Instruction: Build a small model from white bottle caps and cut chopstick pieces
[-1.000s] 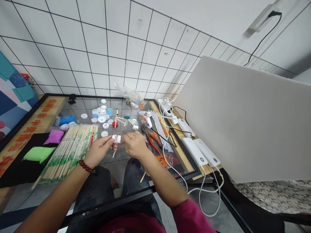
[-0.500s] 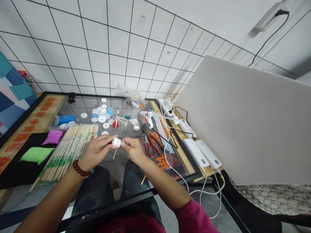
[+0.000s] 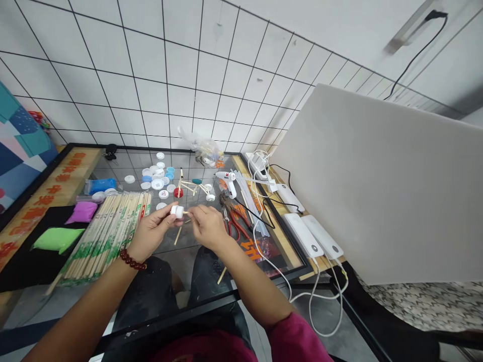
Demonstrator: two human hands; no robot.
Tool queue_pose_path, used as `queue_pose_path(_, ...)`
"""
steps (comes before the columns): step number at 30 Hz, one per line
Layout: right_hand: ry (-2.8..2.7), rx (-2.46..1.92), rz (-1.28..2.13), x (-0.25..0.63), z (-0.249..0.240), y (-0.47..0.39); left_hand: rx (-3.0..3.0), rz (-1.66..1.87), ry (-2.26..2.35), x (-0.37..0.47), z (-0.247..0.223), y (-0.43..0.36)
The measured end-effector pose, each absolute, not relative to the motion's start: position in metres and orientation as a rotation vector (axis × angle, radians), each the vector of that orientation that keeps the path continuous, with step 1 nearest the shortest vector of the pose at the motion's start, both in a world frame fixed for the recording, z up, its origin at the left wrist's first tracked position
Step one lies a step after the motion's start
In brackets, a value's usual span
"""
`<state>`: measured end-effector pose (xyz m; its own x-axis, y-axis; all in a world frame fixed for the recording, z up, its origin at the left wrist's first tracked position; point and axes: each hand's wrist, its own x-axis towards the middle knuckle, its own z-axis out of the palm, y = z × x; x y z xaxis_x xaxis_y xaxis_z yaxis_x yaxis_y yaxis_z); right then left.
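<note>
My left hand [image 3: 153, 229] pinches white bottle caps [image 3: 177, 211] that sit against each other. My right hand [image 3: 207, 224] has its fingers closed on a short wooden stick [image 3: 186, 212], whose left end meets the caps. Beyond my hands stands a small stick model [image 3: 188, 187] with a red cap [image 3: 178, 192] at its left, a green piece on top and white caps at its right. Loose white and blue caps [image 3: 157, 184] lie to its left. Another stick [image 3: 177, 236] rests on the glass table just below my hands.
Wrapped chopsticks [image 3: 109, 236] lie at the left beside purple [image 3: 82, 212] and green clay packs [image 3: 56, 240]. A glue gun [image 3: 227, 182], red-handled pliers [image 3: 238, 219] and scissors lie right of my hands. Farther right are glue sticks [image 3: 251, 201], cables and white power banks [image 3: 303, 235]. A plastic bag [image 3: 206, 151] lies behind.
My left hand has tilted the caps and moved them slightly up and left. My right hand has drawn back from the caps, and a stick now shows between its fingers and them.
</note>
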<state>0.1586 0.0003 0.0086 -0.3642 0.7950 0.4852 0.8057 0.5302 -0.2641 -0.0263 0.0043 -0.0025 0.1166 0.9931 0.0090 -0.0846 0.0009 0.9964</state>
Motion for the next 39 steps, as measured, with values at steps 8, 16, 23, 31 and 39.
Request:
queue_pose_path(8, -2.405, -1.157, 0.065, 0.162, 0.007, 0.003, 1.164, 0.998, 0.973, -0.025, 0.008, 0.001)
queue_pose_path(16, -2.489, -0.919, 0.125, 0.185, 0.023, 0.006, 1.084, 0.991, 0.973, -0.014, 0.018, -0.011)
queue_pose_path(23, -2.376, -0.925, 0.174, 0.182, 0.013, 0.010, 1.037, 0.964, 0.925, -0.027, 0.016, -0.001)
queue_pose_path(31, -2.291, -0.998, 0.184, 0.171, 0.007, 0.007, 1.260, 0.951, 0.984, -0.033, 0.001, 0.007)
queue_pose_path(39, -2.263, -1.044, 0.217, 0.169, 0.003, 0.008, 1.526, 1.034, 1.057, -0.036, -0.008, 0.008)
